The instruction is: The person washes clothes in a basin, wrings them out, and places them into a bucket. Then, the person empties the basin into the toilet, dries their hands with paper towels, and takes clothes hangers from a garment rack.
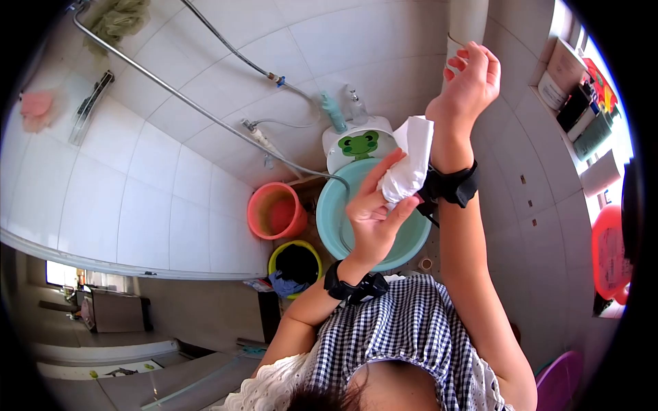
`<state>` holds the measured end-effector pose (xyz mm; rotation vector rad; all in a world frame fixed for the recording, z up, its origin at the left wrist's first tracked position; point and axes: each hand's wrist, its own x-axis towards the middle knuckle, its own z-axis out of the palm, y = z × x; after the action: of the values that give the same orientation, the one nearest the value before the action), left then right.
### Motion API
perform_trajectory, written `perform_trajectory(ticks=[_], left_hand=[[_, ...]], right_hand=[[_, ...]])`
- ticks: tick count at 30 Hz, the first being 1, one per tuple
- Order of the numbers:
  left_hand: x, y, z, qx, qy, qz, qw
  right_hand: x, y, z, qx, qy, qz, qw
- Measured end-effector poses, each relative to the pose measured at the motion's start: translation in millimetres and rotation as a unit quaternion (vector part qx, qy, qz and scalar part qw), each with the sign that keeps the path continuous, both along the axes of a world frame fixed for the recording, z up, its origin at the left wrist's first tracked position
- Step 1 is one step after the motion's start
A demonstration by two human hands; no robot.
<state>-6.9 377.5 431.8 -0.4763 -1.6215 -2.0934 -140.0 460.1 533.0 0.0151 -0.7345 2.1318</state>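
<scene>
My left hand is closed around a crumpled white tissue, thumb and fingers on either side. The tissue's upper end stands up beside my right wrist; whether it touches the skin I cannot tell. My right hand is raised in front of a white pipe, fingers loosely bent and apart, with nothing seen in them. Black straps circle both forearms, the right one with a black wristband. Below my hands lies a light teal basin, partly hidden by the left hand and tissue.
A white lid with a green frog stands behind the basin, bottles above it. A red bucket and a yellow bucket with dark cloth stand left. A metal rail crosses the left; toiletries line the right window sill.
</scene>
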Motion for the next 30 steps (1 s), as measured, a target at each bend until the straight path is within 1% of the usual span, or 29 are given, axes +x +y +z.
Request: perform_trajectory(ticks=[1,3,5,7,8,9,11,12,13,14,15,16,17,19,20,21,23,24,25,26,27,28,29,30], left_hand=[[-1.4,-4.4,-3.3,0.001,0.002,0.005,1.000],[-5.1,-13.6,-6.4,-0.116,0.146,-0.004,0.983],[-8.3,-16.0,-3.1,-0.093,0.133,0.001,0.987],[-15.9,-21.7,-1.9,-0.210,0.146,0.091,0.963],[-21.1,-24.2,0.7,-0.202,0.144,0.098,0.964],[-23.6,-27.1,1.8,-0.202,0.144,0.101,0.964],[-27.2,-31.3,3.8,-0.179,0.134,0.047,0.973],[-27.9,-29.1,2.7,-0.154,0.131,0.056,0.978],[-24.4,-29.9,1.6,-0.154,0.131,0.058,0.978],[-19.4,-30.4,0.4,-0.131,0.028,0.100,0.986],[-19.0,-31.3,-0.9,-0.119,-0.024,0.121,0.985],[-18.7,-32.3,-2.3,-0.105,-0.077,0.140,0.982],[-21.1,-33.5,-5.5,-0.051,-0.084,0.122,0.988],[-26.2,-35.3,-9.5,0.058,-0.096,0.083,0.990],[-22.8,-34.8,-8.5,0.021,-0.086,0.089,0.992],[-21.4,-33.2,-5.7,0.022,-0.085,0.090,0.992],[-18.8,-28.9,0.4,0.028,-0.033,0.064,0.997],[-15.5,-31.4,5.3,-0.030,-0.011,0.034,0.999],[-18.6,-31.1,7.2,-0.030,-0.011,0.035,0.999],[-25.0,-30.2,9.0,-0.097,0.054,0.024,0.994],[-25.3,-26.2,12.7,-0.121,0.080,0.018,0.989],[-25.5,-22.2,16.2,-0.143,0.107,0.012,0.984],[-26.2,-24.8,14.5,-0.143,0.107,0.013,0.984],[-27.6,-28.8,10.4,-0.146,0.066,-0.004,0.987]], right_hand=[[0.0,0.3,-0.1,-0.001,-0.013,0.006,1.000],[-1.7,1.0,-2.2,-0.011,-0.032,0.032,0.999],[-1.8,0.3,-5.3,-0.021,-0.050,0.055,0.997],[-1.3,-2.0,-10.2,-0.042,-0.086,0.132,0.987],[-3.7,-2.6,-13.3,-0.060,-0.103,0.169,0.978],[-5.5,-3.3,-15.7,-0.059,-0.103,0.172,0.978],[-9.5,-3.7,-17.9,-0.116,-0.154,0.249,0.949],[-10.3,-3.6,-18.9,-0.105,-0.145,0.251,0.951],[-10.7,-4.1,-19.3,-0.104,-0.145,0.253,0.951],[-11.2,-4.8,-19.1,-0.097,-0.139,0.250,0.953],[-11.7,-5.0,-19.3,-0.089,-0.133,0.246,0.956],[-10.2,-3.7,-18.4,-0.104,-0.145,0.271,0.946],[-11.6,-2.7,-20.1,-0.103,-0.147,0.271,0.946],[-17.8,-1.2,-24.1,-0.129,-0.163,0.332,0.920],[-19.9,-1.8,-25.6,-0.125,-0.167,0.313,0.927],[-22.0,-3.1,-26.6,-0.124,-0.167,0.314,0.926],[-22.7,-6.6,-27.4,-0.121,-0.161,0.297,0.933],[-24.3,-7.8,-28.6,-0.121,-0.162,0.298,0.933],[-27.2,-8.8,-29.9,-0.111,-0.173,0.309,0.928],[-29.5,-9.5,-32.0,-0.101,-0.184,0.321,0.924],[-32.4,-9.5,-37.2,-0.061,-0.176,0.338,0.923],[-28.8,-11.6,-31.8,-0.075,-0.201,0.339,0.916],[-27.5,-13.7,-28.6,-0.089,-0.226,0.340,0.908],[-35.9,-13.4,-36.2,-0.097,-0.239,0.336,0.906]])
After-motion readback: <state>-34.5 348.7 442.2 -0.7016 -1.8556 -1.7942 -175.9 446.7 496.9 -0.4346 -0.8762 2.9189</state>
